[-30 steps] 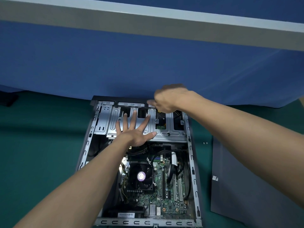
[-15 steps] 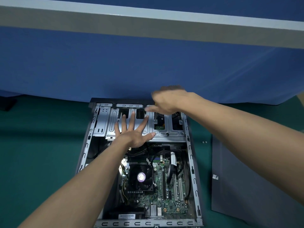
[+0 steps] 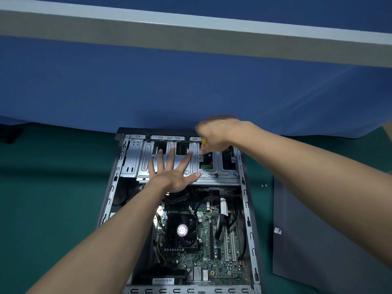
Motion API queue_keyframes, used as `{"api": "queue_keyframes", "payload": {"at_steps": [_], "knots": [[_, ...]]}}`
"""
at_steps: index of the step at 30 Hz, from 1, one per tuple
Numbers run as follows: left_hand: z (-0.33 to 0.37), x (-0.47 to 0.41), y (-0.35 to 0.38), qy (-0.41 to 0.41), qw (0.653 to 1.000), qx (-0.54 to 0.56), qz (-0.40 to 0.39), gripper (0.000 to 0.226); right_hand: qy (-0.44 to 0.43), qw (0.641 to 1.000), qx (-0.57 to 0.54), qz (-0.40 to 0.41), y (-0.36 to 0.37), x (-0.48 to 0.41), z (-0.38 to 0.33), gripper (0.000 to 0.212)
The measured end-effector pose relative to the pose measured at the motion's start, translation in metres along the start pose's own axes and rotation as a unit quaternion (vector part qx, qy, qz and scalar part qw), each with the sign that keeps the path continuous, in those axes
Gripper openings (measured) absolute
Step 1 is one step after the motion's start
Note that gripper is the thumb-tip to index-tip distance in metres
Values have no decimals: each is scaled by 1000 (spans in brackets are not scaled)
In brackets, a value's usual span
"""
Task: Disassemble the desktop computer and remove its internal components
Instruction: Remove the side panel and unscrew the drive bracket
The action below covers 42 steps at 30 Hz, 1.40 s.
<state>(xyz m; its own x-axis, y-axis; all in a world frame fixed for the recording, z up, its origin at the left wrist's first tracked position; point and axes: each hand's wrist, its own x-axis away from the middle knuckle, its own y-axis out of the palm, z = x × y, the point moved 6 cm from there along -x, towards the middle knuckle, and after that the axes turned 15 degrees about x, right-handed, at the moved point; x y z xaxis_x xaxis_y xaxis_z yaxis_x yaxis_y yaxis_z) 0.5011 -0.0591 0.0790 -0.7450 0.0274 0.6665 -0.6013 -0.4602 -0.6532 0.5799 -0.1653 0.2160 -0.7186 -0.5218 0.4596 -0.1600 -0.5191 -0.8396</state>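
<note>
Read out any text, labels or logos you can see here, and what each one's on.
No words are legible.
Purple sticker on the CPU fan: print blurred.
Barcode label at the case's near edge: too small.
Motherboard printing: too small.
Four-pane window logo on the detached side panel: no words.

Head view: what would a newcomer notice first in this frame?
The open desktop computer case sits centre, its black CPU fan in the near half. The left hand presses flat on the silver drive cage at the far end, while the blurred right hand grips a yellow-handled tool over the cage's far edge. A grey side panel lies right of the case.
</note>
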Motion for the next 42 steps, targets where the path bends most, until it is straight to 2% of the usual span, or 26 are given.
{"api": "queue_keyframes", "payload": {"at_steps": [1,3,7,10,13,14,17,18,21,24,26,29,31,34,37,40,42], "knots": [[-1,0,0,0,1000,-1,-1,80,28,1000,9,-4,1,0,2,41],[-1,-1,1,-1,1000,0,0,79,67,998,2,4,1,-3,8,48],[-1,-2,1,0,1000,-1,4,79,78,996,2,37,-3,-2,8,27],[-1,-1,1,1,1000,2,4,79,35,997,-47,58,-8,1,7,10],[0,0,0,0,1000,3,5,80,-17,993,-112,28,-3,3,1,19],[0,0,0,-1,1000,2,5,80,-7,994,-107,23,-1,3,1,15],[0,1,0,0,1000,-1,3,80,78,996,-24,22,-2,3,8,43],[0,1,0,0,1000,0,2,79,88,996,-6,30,-3,2,10,46],[0,1,0,-1,1000,0,2,79,59,997,1,47,-8,2,6,34],[0,2,0,-1,1000,-3,3,79,5,999,-36,36,-8,2,1,4],[1,2,0,-1,1000,-2,3,79,-11,998,-60,16,-6,3,-1,6],[1,1,0,-1,1000,-3,1,79,53,998,-13,-6,-4,4,4,38],[0,2,0,-1,1000,-4,0,79,83,996,28,-3,-7,4,7,37],[1,2,0,2,1000,-2,0,79,70,997,31,26,-8,3,6,30],[1,3,-1,1,1000,-5,2,79,50,998,-26,29,-8,5,6,7],[1,3,0,1,1000,-4,1,79,30,997,-77,5,-3,6,3,15],[2,3,-1,-1,1000,-6,2,79,56,998,-34,-11,-2,6,5,36]]}}
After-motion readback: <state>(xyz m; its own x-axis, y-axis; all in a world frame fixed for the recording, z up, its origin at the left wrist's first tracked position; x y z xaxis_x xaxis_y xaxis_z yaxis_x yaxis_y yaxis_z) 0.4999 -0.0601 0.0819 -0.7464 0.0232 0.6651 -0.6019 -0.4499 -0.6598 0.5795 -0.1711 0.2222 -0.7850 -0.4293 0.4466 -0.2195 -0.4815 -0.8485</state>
